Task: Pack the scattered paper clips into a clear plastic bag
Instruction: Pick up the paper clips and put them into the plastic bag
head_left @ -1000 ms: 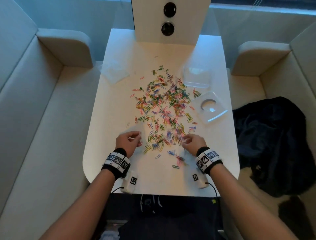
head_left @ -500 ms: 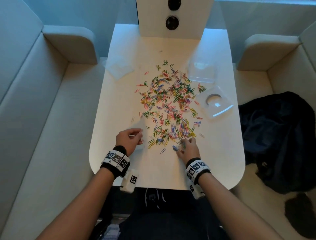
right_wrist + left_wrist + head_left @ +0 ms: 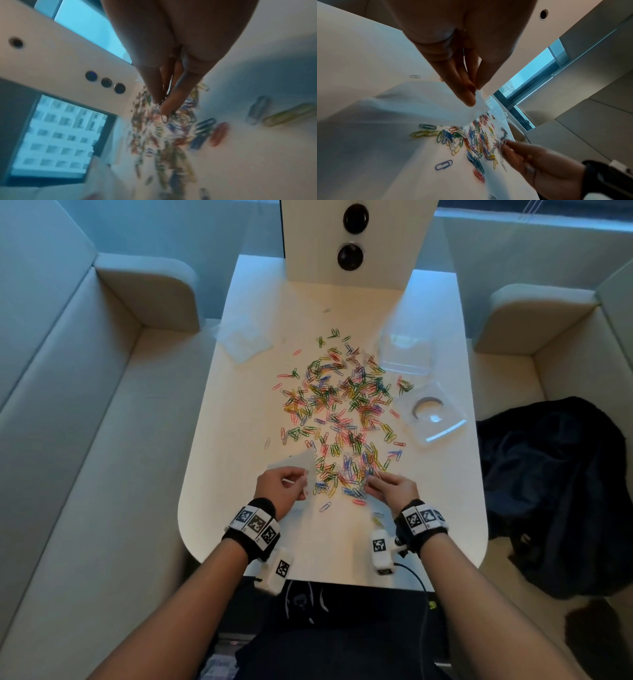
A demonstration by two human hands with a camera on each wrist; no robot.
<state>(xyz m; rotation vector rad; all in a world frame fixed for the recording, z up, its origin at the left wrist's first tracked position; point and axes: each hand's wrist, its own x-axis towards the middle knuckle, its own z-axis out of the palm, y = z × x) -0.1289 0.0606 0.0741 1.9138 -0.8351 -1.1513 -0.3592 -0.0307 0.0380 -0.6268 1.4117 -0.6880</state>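
Since half a second ago my right hand (image 3: 394, 489) has slid to the right along the lower edge of the heap and now lifts a few clips, while my left hand (image 3: 282, 489) has stayed at its place with the bag.

My left hand pinches one corner of the clear plastic bag (image 3: 294, 465) between thumb and fingertips (image 3: 467, 97), fingers curled close together. In the left wrist view the bag hangs from this pinch and spreads down to the table (image 3: 239, 508), so I judge it is held up like this to keep the mouth facing the heap, just beside it on the left.

My right hand has its fingers drawn together in a narrow pinch, and some clips dangle from the tips. The right wrist view is blurred, so I cannot count them. The hand is at the lower right edge of the heap, near the bag but not yet at its opening.

Almost all the paper clips (image 3: 342, 412) lie spread in the centre of the head view, and I see none inside the bag, so I think the packing is only starting.

At centre right lie a clear box (image 3: 406, 352) and its lid (image 3: 433, 419); another flat bag (image 3: 245, 340) lies at upper left of the table.
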